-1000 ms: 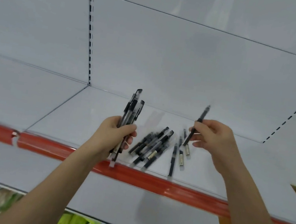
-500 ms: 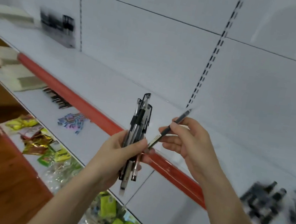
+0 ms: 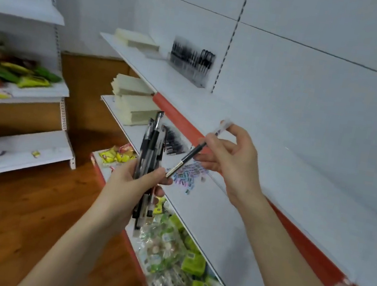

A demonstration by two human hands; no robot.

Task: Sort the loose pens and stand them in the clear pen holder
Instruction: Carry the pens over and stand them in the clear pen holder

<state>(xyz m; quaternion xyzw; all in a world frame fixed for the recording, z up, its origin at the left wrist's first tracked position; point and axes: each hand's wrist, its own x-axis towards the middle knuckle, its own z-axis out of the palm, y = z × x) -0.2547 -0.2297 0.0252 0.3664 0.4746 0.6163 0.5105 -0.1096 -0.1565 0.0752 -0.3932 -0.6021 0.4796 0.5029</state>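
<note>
Shop shelving in my view. The clear pen holder sits far back on the upper shelf against the white back panel, well apart from both hands. It has a row of dark pens in it, too blurred to count. Cream paper stacks sit on the middle shelf. A smear of loose pens lies on that shelf behind the bundle, with small multicoloured bits near. Red strip runs along the upper shelf's edge. Glossy green and yellow snack packets sit on the bottom shelf. Wooden floor.

My left hand: grip clenched round an upright bundle of pens, black caps, clear barrels, lower ends poking out under the palm. My right hand pinches a single pen, slanted. Its pale end is just beside the left thumb, contact unclear. Its upper end is blurred at the fingertips.
</note>
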